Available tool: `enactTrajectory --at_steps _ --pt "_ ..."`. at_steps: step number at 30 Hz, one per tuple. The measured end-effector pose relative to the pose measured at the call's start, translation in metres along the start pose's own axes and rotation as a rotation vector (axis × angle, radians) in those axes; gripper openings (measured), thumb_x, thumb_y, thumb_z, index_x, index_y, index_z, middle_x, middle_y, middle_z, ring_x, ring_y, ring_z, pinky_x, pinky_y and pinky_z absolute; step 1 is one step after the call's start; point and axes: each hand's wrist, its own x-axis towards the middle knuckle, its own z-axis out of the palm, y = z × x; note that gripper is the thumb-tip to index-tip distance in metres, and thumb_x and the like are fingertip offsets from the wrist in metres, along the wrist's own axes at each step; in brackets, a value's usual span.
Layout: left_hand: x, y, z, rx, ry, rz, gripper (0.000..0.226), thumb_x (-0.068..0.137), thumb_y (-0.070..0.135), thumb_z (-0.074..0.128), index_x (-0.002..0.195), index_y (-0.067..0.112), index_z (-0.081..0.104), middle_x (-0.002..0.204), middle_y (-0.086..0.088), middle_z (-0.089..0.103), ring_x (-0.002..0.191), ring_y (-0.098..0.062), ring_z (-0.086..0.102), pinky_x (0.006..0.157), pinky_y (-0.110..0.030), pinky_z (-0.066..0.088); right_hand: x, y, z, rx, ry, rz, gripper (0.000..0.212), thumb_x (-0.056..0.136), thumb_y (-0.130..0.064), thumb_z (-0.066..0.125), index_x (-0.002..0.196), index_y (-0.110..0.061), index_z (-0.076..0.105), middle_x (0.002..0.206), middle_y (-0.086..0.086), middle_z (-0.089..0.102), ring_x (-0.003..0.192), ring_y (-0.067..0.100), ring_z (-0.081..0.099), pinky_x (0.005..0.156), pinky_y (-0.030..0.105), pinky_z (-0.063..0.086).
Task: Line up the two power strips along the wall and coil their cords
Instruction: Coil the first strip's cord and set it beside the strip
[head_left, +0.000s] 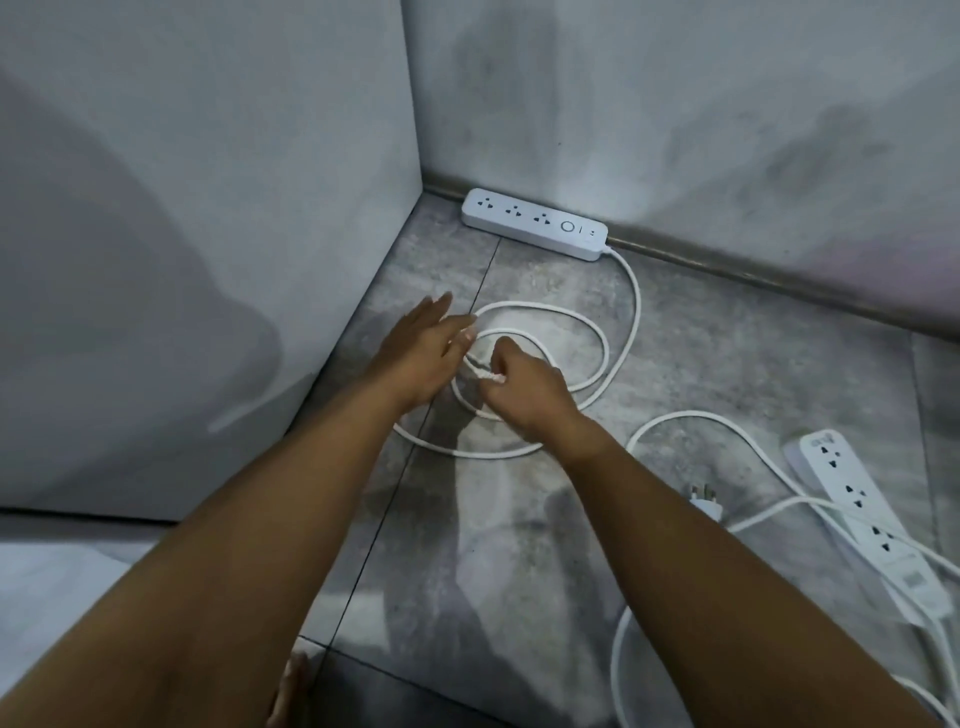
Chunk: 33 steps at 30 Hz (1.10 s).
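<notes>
Strip 1 (535, 223) lies flat on the floor (753, 364) against the far wall (675, 130), its left end near the corner and its long axis parallel to the skirting. Cord 1 (638, 304) leaves the strip's right end, curves toward the near edge and closes into a flat coil of roughly two turns mid-floor. The right grip (524, 395) sits over the coil's centre with fingers curled, pinching a white part of the inner turn; whether that part is the plug end cannot be told. The left grip (421, 353) is just to its left, fingers straight, holding nothing, over the coil's left side; contact with the cord cannot be confirmed. Strip 2 (872, 525) lies toward the right edge of the floor, well apart from the wall, with its long axis diagonal to it. It lies right of both grips and nearer the near edge; the right grip is the closer one. Cord 2 (691, 414) runs in loose, uncoiled loops between strip 2 and the coil, with strands crossing over the strip. The plug (705, 503) lies beside the right forearm. Judgement: the first coil is near completion. Strip 2 then needs turning parallel to the wall and placing right of strip 1, where the run of cord 1 crosses the approach.
</notes>
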Motion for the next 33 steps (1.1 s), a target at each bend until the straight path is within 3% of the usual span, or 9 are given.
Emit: enactTrajectory --at_steps 3,7,10,14,18,22,26,31,33 --pt "0.008 0.014 -0.011 -0.193 0.069 0.015 0.042 0.105 0.033 0.034 0.12 0.009 0.065 0.148 -0.012 0.047 0.144 -0.027 0.029 0.114 -0.031 0.023 -0.005 -0.01 -0.027 0.441 0.074 0.008 0.003 0.079 -0.024 0.057 0.076 -0.026 0.055 0.068 0.002 0.065 0.062 0.023 0.06 0.068 0.037 0.051" --pt "0.014 0.065 -0.017 -0.569 0.106 -0.012 0.051 0.104 0.044 0.031 0.109 0.007 0.064 0.107 -0.007 0.065 0.1 -0.02 0.058 0.084 -0.028 0.039 -0.028 -0.011 -0.067 0.901 0.23 -0.007 0.012 0.09 -0.011 0.061 0.078 -0.009 0.059 0.053 0.002 0.052 0.045 0.012 0.045 0.047 0.024 0.038" --pt "0.026 0.077 -0.02 -0.757 0.143 -0.079 0.067 0.1 0.059 0.021 0.092 0.008 0.064 0.09 -0.003 0.067 0.086 -0.015 0.06 0.081 -0.027 0.042 -0.03 -0.017 -0.084 1.285 0.252 -0.055 0.013 0.093 -0.011 0.061 0.08 -0.011 0.059 0.058 -0.004 0.053 0.048 0.009 0.043 0.045 0.021 0.034" --pt "0.035 0.075 -0.022 -0.747 0.139 -0.088 0.064 0.103 0.051 0.021 0.073 0.008 0.058 0.078 -0.005 0.067 0.071 -0.009 0.055 0.071 -0.022 0.038 -0.019 -0.015 -0.113 1.658 0.305 -0.025 0.015 0.096 -0.021 0.059 0.083 -0.014 0.057 0.057 -0.003 0.048 0.042 0.008 0.039 0.044 0.018 0.03" --pt "0.029 0.072 -0.003 -0.653 -0.047 -0.099 0.066 0.101 0.057 0.019 0.078 0.011 0.06 0.093 -0.01 0.069 0.088 -0.017 0.059 0.084 -0.026 0.042 -0.019 0.003 -0.125 1.837 0.346 0.015 0.018 0.097 -0.03 0.057 0.082 -0.019 0.057 0.051 -0.006 0.046 0.04 0.006 0.039 0.052 0.02 0.029" --pt "0.019 0.064 0.015 -0.491 -0.165 -0.061 0.055 0.101 0.055 0.028 0.092 0.011 0.061 0.096 -0.003 0.064 0.093 -0.018 0.058 0.077 -0.027 0.04 -0.021 0.013 -0.124 1.943 0.411 0.085 0.021 0.096 -0.033 0.056 0.078 -0.022 0.057 0.053 -0.007 0.051 0.043 0.005 0.043 0.054 0.021 0.032" --pt "0.019 0.068 0.02 -0.337 -0.047 -0.035 0.029 0.104 0.031 0.038 0.097 0.01 0.056 0.091 -0.008 0.065 0.076 -0.017 0.055 0.066 -0.028 0.038 -0.021 0.018 -0.122 1.886 0.538 0.19 0.021 0.094 -0.035 0.061 0.078 -0.021 0.064 0.068 -0.008 0.055 0.052 0.005 0.046 0.053 0.021 0.034" --pt "0.017 0.074 0.007 -0.892 0.112 -0.126 0.031 0.105 0.028 0.038 0.092 0.013 0.062 0.056 -0.002 0.038 0.046 -0.01 0.039 0.057 -0.032 0.053 -0.027 0.025 -0.12 1.447 0.621 0.281 0.024 0.095 -0.021 0.06 0.071 -0.016 0.062 0.046 -0.008 0.054 0.037 0.004 0.047 0.039 0.017 0.032" --pt "0.016 0.075 0.003 -0.961 0.107 -0.141 0.032 0.105 0.031 0.039 0.097 0.016 0.065 0.054 0.002 0.03 0.042 -0.007 0.029 0.042 -0.023 0.038 -0.03 0.025 -0.119 1.271 0.547 0.349 0.028 0.093 -0.02 0.06 0.066 -0.018 0.058 0.041 -0.007 0.049 0.031 0.006 0.041 0.039 0.015 0.028"
